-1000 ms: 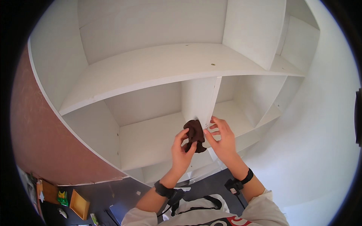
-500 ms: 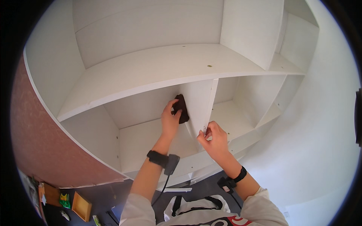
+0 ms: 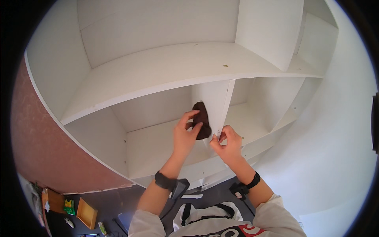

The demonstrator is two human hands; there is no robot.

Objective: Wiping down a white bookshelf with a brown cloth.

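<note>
A dark brown cloth (image 3: 203,121), folded into a pad, is gripped by my left hand (image 3: 186,134) and pressed against the left face of a white upright divider (image 3: 216,96). My thumb and fingers are bent around its left side. On the other side of the divider's front edge, my right hand (image 3: 229,145) is closed, with thumb and fingers pinched at that edge. Whether anything small sits between those fingers is hidden. Both hands are at the lower compartments of a white shelf unit (image 3: 158,73).
Above my hands runs a wide shelf board with a round metal fitting (image 3: 225,66). A reddish-brown panel (image 3: 51,134) stands at the left. Down on the dark floor are a wooden tray (image 3: 87,213), a green packet (image 3: 69,206) and a white bag (image 3: 207,213).
My left hand has drawn the cloth nearer to me along the divider, away from the back of the compartment. The right hand stays at the divider's edge.
</note>
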